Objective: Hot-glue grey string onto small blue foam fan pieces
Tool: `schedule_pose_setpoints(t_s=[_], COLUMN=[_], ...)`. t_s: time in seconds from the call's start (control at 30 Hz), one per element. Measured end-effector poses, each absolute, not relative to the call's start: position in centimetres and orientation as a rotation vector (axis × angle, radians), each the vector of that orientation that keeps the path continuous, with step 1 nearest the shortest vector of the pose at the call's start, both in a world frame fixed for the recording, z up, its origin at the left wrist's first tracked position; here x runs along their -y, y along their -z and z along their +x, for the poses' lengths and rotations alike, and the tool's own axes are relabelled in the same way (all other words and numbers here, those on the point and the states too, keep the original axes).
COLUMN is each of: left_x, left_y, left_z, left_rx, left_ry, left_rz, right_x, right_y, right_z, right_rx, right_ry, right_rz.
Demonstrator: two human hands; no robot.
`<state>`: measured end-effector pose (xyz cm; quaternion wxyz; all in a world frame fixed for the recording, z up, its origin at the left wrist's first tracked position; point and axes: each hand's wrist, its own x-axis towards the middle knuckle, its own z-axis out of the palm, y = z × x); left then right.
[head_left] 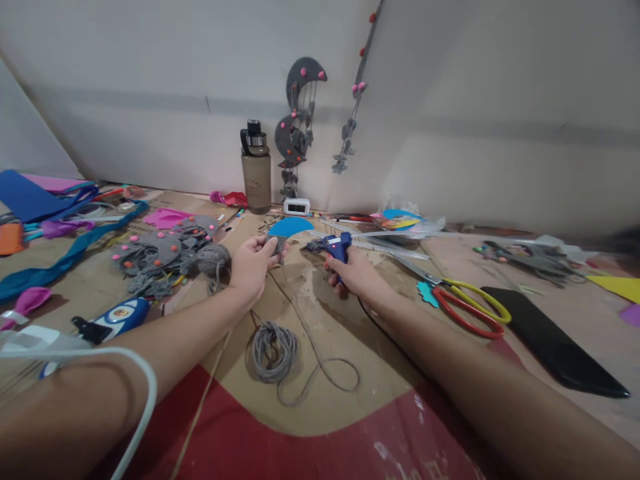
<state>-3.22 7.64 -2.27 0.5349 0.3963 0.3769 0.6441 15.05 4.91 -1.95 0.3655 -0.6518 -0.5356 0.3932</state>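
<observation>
My right hand is wrapped round a blue hot glue gun, its dark nozzle pointing left. Pinched between the fingers of my left hand is a small grey felt piece, partly hidden by the fingers. A strand of grey yarn trails down from beside that hand. Below, on the cardboard, lies a coiled bundle of the grey yarn with a loose loop to its right. Just beyond my left hand is a blue rounded piece. A ball of grey yarn sits left of my wrist.
Grey felt shapes with pink dots lie at left. A brown bottle and small white clock stand by the wall, where felt moons hang. Scissors and a black phone-like slab lie at right. A white cable crosses lower left.
</observation>
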Motion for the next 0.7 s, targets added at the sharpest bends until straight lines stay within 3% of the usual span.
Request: schedule_pose_setpoints(t_s=[0.07,0.33,0.43,0.5,0.7], left_x=[-7.7,-7.5,-7.4,-7.2,-6.2], left_y=[2.5,2.6,2.4,2.2,1.6], left_z=[-3.2,-3.2,-3.2,-3.2,-3.4], left_rx=[-0.903,-0.951,-0.973,-1.0,-1.175], left_ry=[-1.538,-1.52,-1.502,-1.485,-1.501], left_rz=[0.993,1.119,1.152,1.201,1.764], right_x=[-5.3,-4.5,-3.5,-3.1,-3.2], right_y=[2.0,1.0,0.0,-0.3,2.0], right_z=[15.6,16.7,16.0,14.8,10.4], right_rx=[1.484,1.911,1.918,1.914,1.435], right_ry=[-0.911,0.049,0.199,0.041,-0.946], right_rz=[-1.753,-2.003,-1.851,-1.594,-1.181])
